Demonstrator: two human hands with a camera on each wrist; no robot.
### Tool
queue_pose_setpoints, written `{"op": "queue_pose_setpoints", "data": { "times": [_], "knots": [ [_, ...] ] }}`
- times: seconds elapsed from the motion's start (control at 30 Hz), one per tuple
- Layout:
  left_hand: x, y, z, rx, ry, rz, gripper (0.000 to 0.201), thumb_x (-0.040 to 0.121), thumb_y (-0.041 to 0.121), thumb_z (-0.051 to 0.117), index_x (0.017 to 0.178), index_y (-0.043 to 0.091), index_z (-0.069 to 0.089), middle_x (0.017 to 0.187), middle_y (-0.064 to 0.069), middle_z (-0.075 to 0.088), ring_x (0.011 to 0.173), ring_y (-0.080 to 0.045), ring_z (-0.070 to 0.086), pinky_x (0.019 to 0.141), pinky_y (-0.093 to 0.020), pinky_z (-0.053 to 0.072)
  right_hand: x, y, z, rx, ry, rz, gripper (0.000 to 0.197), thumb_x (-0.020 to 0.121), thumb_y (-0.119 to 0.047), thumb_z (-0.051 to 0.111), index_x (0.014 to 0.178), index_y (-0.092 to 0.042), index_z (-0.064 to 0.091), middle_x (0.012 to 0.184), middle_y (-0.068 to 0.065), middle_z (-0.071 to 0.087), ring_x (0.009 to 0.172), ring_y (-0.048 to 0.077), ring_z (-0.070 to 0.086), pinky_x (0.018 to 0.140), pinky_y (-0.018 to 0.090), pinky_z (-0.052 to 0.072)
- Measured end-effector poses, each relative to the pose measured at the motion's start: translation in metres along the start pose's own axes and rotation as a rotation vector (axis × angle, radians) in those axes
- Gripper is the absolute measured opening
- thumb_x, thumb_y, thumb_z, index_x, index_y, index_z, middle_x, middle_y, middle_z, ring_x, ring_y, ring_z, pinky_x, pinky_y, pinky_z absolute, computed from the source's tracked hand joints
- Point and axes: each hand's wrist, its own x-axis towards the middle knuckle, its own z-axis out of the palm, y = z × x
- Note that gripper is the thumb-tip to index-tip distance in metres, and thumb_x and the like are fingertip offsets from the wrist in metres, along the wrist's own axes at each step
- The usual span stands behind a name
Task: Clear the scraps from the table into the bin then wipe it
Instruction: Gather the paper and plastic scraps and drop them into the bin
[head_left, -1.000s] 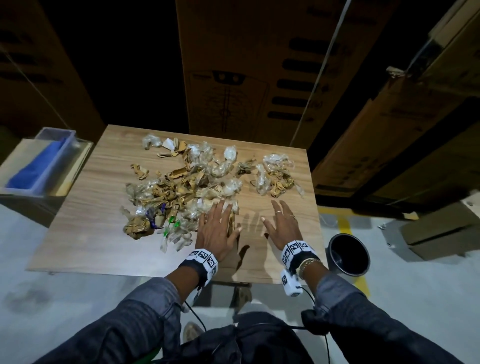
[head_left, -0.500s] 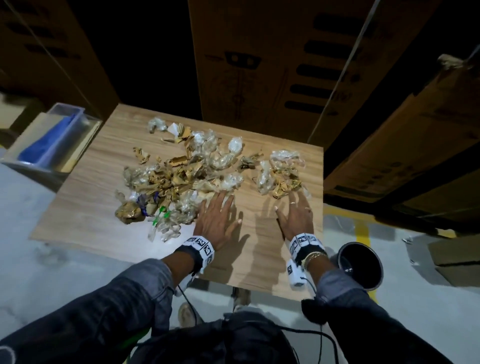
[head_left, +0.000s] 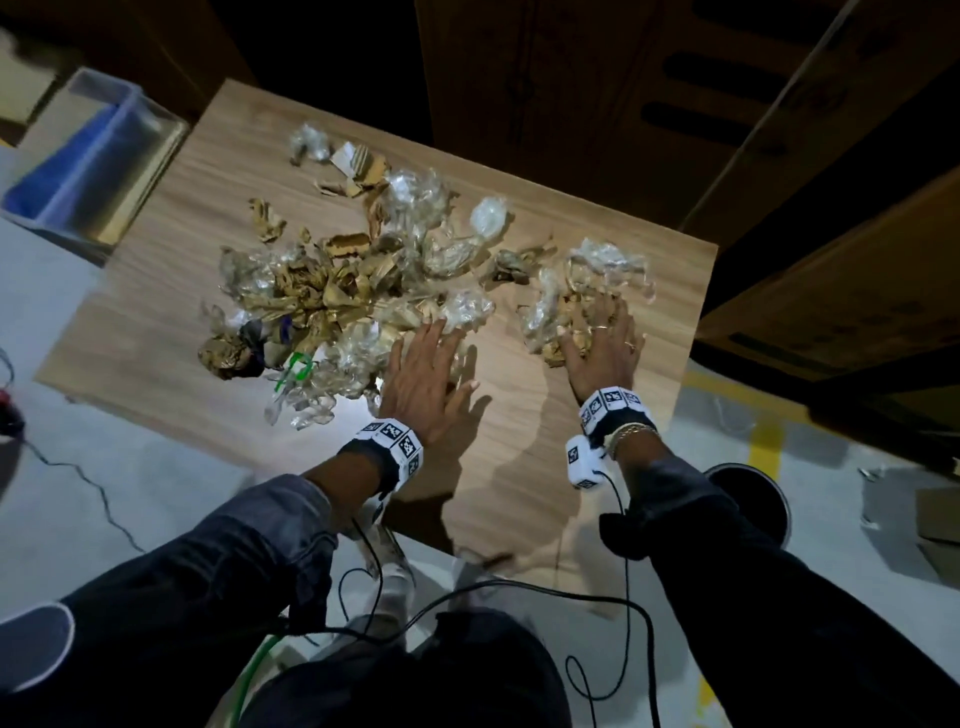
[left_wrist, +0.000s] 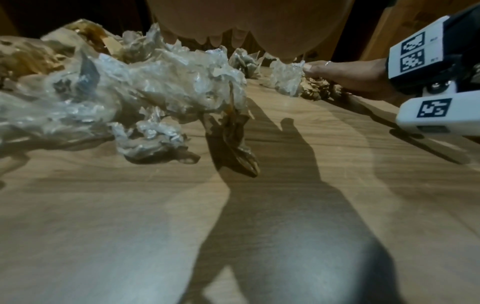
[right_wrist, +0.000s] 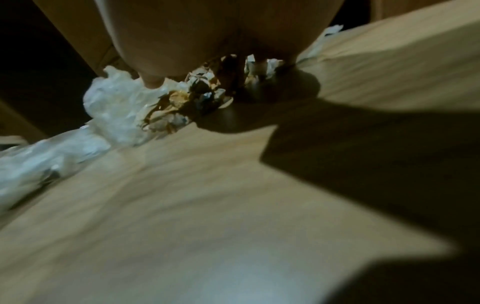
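Observation:
Crumpled brown paper and clear plastic scraps lie on the wooden table (head_left: 519, 467) in two heaps: a large pile (head_left: 332, 291) at centre-left and a small pile (head_left: 587, 291) on the right. My left hand (head_left: 431, 358) lies flat with straight fingers, the fingertips touching the near right edge of the large pile (left_wrist: 145, 90). My right hand (head_left: 605, 338) rests palm-down on the near side of the small pile (right_wrist: 124, 107), fingers spread over the scraps. A round black bin (head_left: 753, 499) stands on the floor by the table's near right corner, partly hidden by my right arm.
A clear tray (head_left: 150, 156) holding a blue cloth (head_left: 78, 171) sits off the table's left side. Large cardboard boxes (head_left: 571, 104) stand behind and to the right of the table. Cables hang from my wrists over the near edge.
Both hands have slid forward over the table. The right hand, formerly on bare wood short of the small pile, now lies on it. The left hand stays at the large pile's edge.

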Motion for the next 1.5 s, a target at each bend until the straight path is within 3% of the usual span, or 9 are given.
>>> {"op": "queue_pose_setpoints", "data": {
  "times": [0.23,0.43,0.63,0.77,0.9,1.03,1.27,1.4,1.5],
  "knots": [
    [-0.006,-0.007,0.008,0.03,0.017,-0.024,0.071,0.104,0.053,0.045,0.162,0.017,0.027,0.172,-0.012,0.019,0.159,-0.03,0.015,0.127,-0.058,0.015,-0.04,-0.055,0.039,0.033,-0.064,-0.194,0.071,0.102,-0.062,0.043,0.165,-0.039,0.02,0.176,0.006,0.011,0.163,0.028,0.008,0.13,0.059,0.004],
    [-0.008,-0.005,0.006,0.054,-0.02,-0.067,0.074,0.103,0.048,0.048,0.164,0.018,0.02,0.174,-0.01,0.013,0.161,-0.029,0.01,0.128,-0.058,0.013,-0.064,-0.076,0.056,0.111,-0.121,-0.256,0.072,0.104,-0.051,0.05,0.166,-0.028,0.022,0.176,0.008,0.011,0.163,0.027,0.009,0.131,0.055,0.011],
    [-0.011,-0.005,0.004,0.045,-0.002,-0.094,0.077,0.102,0.046,0.053,0.165,0.018,0.018,0.174,-0.011,0.011,0.16,-0.03,0.012,0.128,-0.058,0.011,-0.056,-0.067,0.023,0.076,0.002,-0.178,0.075,0.098,-0.052,0.059,0.161,-0.031,0.026,0.168,0.005,0.022,0.15,0.033,0.037,0.121,0.058,0.035],
    [-0.01,-0.007,0.003,0.045,0.004,-0.12,0.078,0.1,0.048,0.054,0.164,0.022,0.017,0.174,-0.01,0.009,0.161,-0.028,0.01,0.129,-0.054,0.003,-0.026,-0.052,0.004,0.061,0.056,-0.144,0.074,0.098,-0.057,0.055,0.161,-0.031,0.025,0.169,0.006,0.022,0.155,0.032,0.029,0.125,0.059,0.028],
    [-0.011,-0.008,-0.001,0.056,0.023,-0.149,0.078,0.101,0.051,0.051,0.164,0.021,0.018,0.174,-0.009,0.011,0.161,-0.027,0.01,0.127,-0.052,0.0,0.009,-0.042,0.013,0.094,-0.058,-0.12,0.086,0.096,-0.068,0.048,0.166,-0.035,0.01,0.176,0.001,0.004,0.162,0.031,0.011,0.129,0.061,0.012],
    [-0.011,-0.013,-0.003,0.04,0.029,-0.16,0.074,0.104,0.057,0.038,0.165,0.022,0.013,0.174,-0.006,0.008,0.161,-0.025,0.008,0.129,-0.055,0.003,0.015,-0.057,0.032,0.074,-0.13,-0.161,0.091,0.095,-0.07,0.049,0.167,-0.036,0.005,0.177,0.001,-0.001,0.163,0.027,0.001,0.13,0.061,0.002],
    [-0.01,-0.021,-0.012,0.056,0.027,-0.182,0.074,0.105,0.059,0.034,0.166,0.023,0.011,0.175,-0.007,0.009,0.161,-0.026,0.01,0.129,-0.055,0.006,-0.001,-0.083,0.046,0.102,-0.142,-0.193,0.092,0.091,-0.074,0.04,0.167,-0.035,0.006,0.177,0.002,0.001,0.163,0.026,0.003,0.13,0.06,0.005],
    [-0.009,-0.024,-0.022,0.053,0.021,-0.19,0.074,0.105,0.06,0.028,0.166,0.021,0.013,0.174,-0.007,0.009,0.161,-0.026,0.006,0.129,-0.053,0.001,0.003,-0.079,0.031,0.05,-0.097,-0.192,0.086,0.096,-0.07,0.042,0.166,-0.035,0.009,0.177,0.003,0.004,0.162,0.031,0.008,0.128,0.063,0.008],
    [-0.006,-0.028,-0.03,0.069,0.017,-0.186,0.075,0.104,0.061,0.022,0.166,0.02,0.012,0.175,-0.007,0.004,0.162,-0.025,0.003,0.129,-0.058,0.006,0.012,-0.078,0.009,0.011,-0.081,-0.214,0.086,0.093,-0.074,0.034,0.166,-0.035,0.011,0.177,0.0,0.003,0.162,0.03,0.009,0.128,0.063,0.012]
  ]
}}
